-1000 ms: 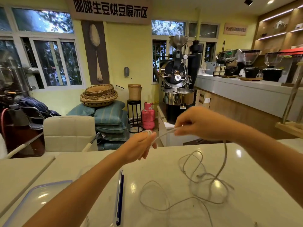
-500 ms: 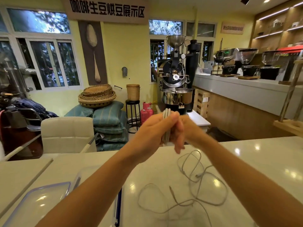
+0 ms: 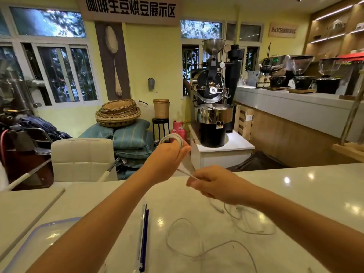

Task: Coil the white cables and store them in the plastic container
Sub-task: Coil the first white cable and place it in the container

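Observation:
My left hand [image 3: 167, 156] is raised above the table's far edge and grips a small coil of white cable [image 3: 173, 137] that loops over its fingers. A taut strand runs from the coil down to my right hand [image 3: 214, 185], which pinches it between fingertips. The loose remainder of the white cable [image 3: 246, 221] trails from under my right hand and lies in open loops on the white table [image 3: 305, 194]. A further loop of cable [image 3: 185, 239] lies nearer to me. The clear plastic container [image 3: 37, 239] with a blue rim sits at the lower left, partly hidden by my left forearm.
A blue-edged clear strip, apparently the container's lid on edge [image 3: 143, 237], lies between my forearms. A white padded chair [image 3: 82, 158] stands behind the table's far edge. A coffee roaster [image 3: 212, 107] and a long counter [image 3: 295, 107] stand further back.
My hands were pressed together half a second ago and have come apart. The left one rose with a coil over its fingers, the right dropped lower along the strand, and fewer loops lie on the table.

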`<state>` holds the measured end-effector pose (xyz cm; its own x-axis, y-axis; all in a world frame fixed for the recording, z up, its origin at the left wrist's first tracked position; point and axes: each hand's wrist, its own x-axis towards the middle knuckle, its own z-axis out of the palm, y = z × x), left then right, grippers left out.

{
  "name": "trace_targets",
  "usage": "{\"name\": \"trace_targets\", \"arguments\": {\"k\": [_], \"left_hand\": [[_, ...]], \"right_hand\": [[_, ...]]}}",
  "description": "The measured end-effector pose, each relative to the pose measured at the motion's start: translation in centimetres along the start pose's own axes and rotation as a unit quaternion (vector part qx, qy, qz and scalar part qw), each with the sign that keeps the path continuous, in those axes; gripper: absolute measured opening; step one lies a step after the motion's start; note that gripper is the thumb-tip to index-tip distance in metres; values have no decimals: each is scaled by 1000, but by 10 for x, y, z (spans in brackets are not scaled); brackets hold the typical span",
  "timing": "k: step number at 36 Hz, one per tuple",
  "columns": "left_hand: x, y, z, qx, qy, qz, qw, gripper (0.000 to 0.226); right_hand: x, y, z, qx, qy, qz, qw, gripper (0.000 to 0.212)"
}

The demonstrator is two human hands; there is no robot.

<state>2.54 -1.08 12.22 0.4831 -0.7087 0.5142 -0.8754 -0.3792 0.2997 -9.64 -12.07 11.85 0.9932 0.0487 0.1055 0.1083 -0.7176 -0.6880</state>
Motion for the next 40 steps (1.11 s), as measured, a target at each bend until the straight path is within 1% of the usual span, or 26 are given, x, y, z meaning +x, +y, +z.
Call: {"name": "trace_targets", "arguments": {"k": [1,2,4,7,10,11,13,14,16,18,20,22,23,25,26,27,28,30,31,33,37,39,40], "left_hand": [[-2,-4,1,13,-20,-9,1000,33],[-5,-7,1,1,-42,-21,999,34],[-12,-8,1,-92,-88,-56,990,36],[-28,0,1,-215,-142,-72,964,44],[-43,16,0,-320,-200,-48,925,54],[-46,21,-1,-344,-219,-34,912,51],[-49,33,-7,-389,-248,-8,887,36],[-50,38,-10,-422,-257,3,869,32],[-49,47,-17,-497,-274,25,823,31],[-47,53,-23,-554,-287,45,780,30],[-45,59,-27,-599,-294,69,742,28],[-41,63,-30,-625,-282,80,724,28],[-39,65,-31,-631,-266,81,724,29],[-35,66,-32,-632,-220,78,739,32],[-33,66,-32,-629,-200,70,748,35],[-30,64,-33,-628,-186,58,754,39],[-28,62,-33,-634,-176,44,752,42],[-23,56,-33,-649,-158,27,744,41],[-21,53,-33,-645,-143,19,751,41],[-17,44,-32,-613,-110,4,782,40],[-12,29,-28,-514,-64,-34,855,35],[-9,24,-22,-461,-54,-49,884,32],[-8,21,-19,-432,-50,-57,898,30]], "right_hand": [[-4,-3,-8,-55,-11,-12,998,25],[-7,-7,-18,-105,-19,-21,994,24],[-11,-14,-38,-175,-13,-32,984,20],[-11,-22,-65,-218,10,-58,974,13],[-4,-25,-84,-224,30,-85,970,12],[-1,-25,-88,-208,43,-93,973,10],[5,-22,-93,-152,70,-117,979,10],[9,-20,-94,-123,82,-128,981,10],[14,-14,-91,-59,100,-139,983,9],[19,-5,-81,28,111,-138,984,10],[24,3,-65,138,120,-127,975,20],[30,13,-44,243,129,-93,957,32],[33,18,-33,275,124,-81,950,34],[36,25,-9,306,109,-60,944,26],[37,27,3,320,104,-48,941,25],[35,28,15,342,97,-32,934,34],[33,28,24,364,83,-14,928,41],[28,29,41,373,43,18,926,44],[26,29,47,361,26,26,932,41],[20,28,54,324,3,36,945,32],[6,21,51,254,-10,55,966,22],[-1,15,43,198,-10,62,978,22],[-4,13,39,159,-11,61,985,26]]}}
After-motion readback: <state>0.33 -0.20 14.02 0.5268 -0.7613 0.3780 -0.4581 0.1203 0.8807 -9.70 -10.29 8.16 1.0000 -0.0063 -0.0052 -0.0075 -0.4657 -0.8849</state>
